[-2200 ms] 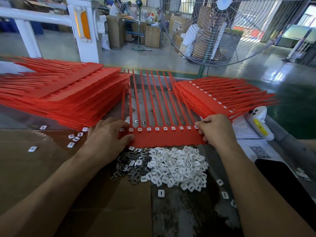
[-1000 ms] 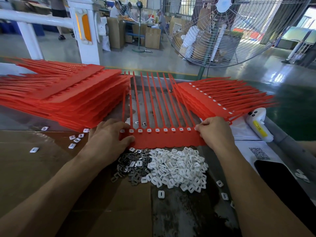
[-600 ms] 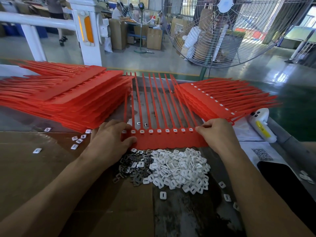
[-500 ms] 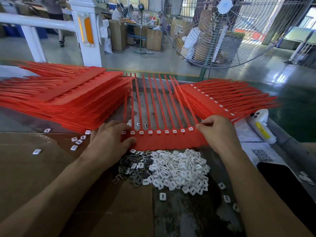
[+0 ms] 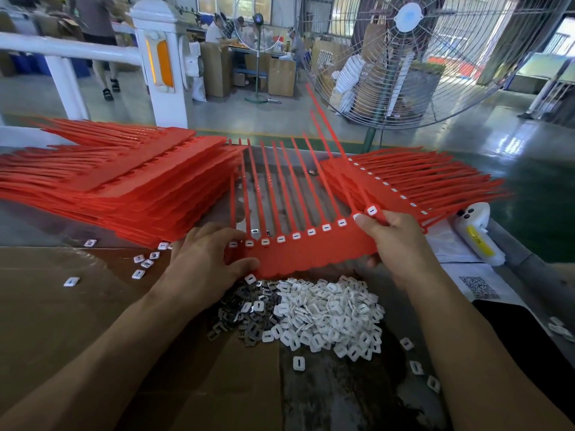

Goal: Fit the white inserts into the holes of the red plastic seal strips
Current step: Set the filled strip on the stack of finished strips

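A person's two hands held a red seal strip sheet (image 5: 314, 253) over a worktable (image 5: 342, 399), its right end tilted upward. The left hand (image 5: 205, 262) pinched the sheet's left end, thumb on top, its fingers partly hidden beneath. The right hand (image 5: 401, 241) gripped the right end, fingers curled over the top edge. White inserts (image 5: 295, 235) filled the sheet's row of holes. A loose pile of white inserts (image 5: 326, 312) lay just below, with darker metal pieces (image 5: 239, 315) whose shapes were hard to make out. Red stacks (image 5: 109, 188) crowded both sides; bare cardboard (image 5: 62, 321) lay at left.
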Tool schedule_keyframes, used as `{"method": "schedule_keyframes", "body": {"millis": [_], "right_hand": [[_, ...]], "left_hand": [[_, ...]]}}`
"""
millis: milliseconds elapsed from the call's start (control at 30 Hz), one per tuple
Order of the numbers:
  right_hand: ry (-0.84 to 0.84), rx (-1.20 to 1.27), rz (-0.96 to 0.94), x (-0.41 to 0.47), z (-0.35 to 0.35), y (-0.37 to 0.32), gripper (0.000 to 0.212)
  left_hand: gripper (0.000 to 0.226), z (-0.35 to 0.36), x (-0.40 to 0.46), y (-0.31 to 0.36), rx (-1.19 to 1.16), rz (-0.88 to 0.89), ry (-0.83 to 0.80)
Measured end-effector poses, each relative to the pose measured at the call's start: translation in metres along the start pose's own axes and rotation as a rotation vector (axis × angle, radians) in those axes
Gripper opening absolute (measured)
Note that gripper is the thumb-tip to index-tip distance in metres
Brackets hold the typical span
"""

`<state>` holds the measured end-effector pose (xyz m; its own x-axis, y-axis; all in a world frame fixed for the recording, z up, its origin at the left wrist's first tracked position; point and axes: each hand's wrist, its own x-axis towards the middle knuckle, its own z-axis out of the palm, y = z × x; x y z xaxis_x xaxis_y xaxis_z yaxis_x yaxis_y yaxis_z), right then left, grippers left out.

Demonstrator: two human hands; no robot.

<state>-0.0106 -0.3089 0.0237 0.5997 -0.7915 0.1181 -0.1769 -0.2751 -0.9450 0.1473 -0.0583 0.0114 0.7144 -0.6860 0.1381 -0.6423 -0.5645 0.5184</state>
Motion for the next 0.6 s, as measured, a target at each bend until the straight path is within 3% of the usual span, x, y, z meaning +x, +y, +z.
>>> {"method": "schedule_keyframes", "body": {"millis": [133, 300, 600], "right_hand": [[0.04, -0.011, -0.089, 0.0, 0.0, -0.001, 0.02], [0.077, 0.166, -0.083, 0.0, -0.003, -0.005, 0.017], [0.229, 0.374, -0.037, 0.007, -0.013, -0.005, 0.017]], "left_hand": [[0.101, 0.0, -0.001, -0.001, 0.013, 0.014, -0.086], [0.108, 0.003, 0.0, -0.004, 0.018, 0.03, -0.072], [0.074, 0.007, 0.001, -0.007, 0.055, 0.022, -0.026]]}}
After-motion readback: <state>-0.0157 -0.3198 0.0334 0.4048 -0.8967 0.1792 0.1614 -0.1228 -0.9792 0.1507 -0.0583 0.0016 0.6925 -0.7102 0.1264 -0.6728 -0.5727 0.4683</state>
